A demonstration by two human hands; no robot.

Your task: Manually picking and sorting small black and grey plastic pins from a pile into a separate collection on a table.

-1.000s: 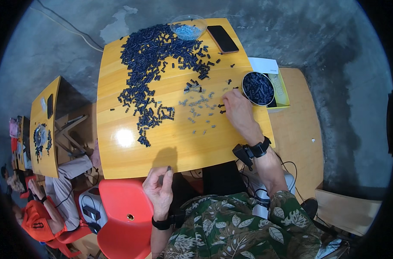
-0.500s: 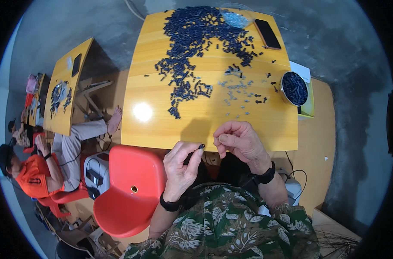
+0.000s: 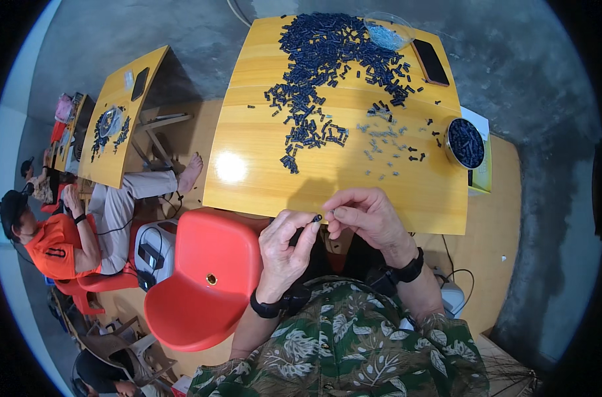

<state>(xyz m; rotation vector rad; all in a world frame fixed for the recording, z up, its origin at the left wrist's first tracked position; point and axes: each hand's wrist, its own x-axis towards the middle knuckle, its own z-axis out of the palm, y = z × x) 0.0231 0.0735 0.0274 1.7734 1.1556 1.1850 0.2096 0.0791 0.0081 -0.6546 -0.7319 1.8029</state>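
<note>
My left hand (image 3: 282, 255) is closed in a pinch on a small black tubular piece (image 3: 317, 218) at the near edge of the yellow wooden table (image 3: 248, 152). Close beside it, my right hand (image 3: 372, 221) has thumb and forefinger pressed together. A tiny pale thing seems to be between those fingertips, too small to name, and it is near the end of the black piece. Beyond my hands, many loose black pieces (image 3: 324, 49) are heaped toward the far side. Small clear pieces (image 3: 384, 132) lie scattered right of the middle, with a few black ones beside them.
A clear dish (image 3: 408, 31) of pale bluish pieces and a phone (image 3: 431, 63) are at the far right. A metal bowl (image 3: 450, 153) full of black pieces stands by the right edge. A red chair (image 3: 208, 264) is at my left; a person in orange (image 3: 61, 250) sits farther left.
My hands have come closer together, bringing the black piece near the right fingertips. The whole view has shifted, so the table appears farther right.
</note>
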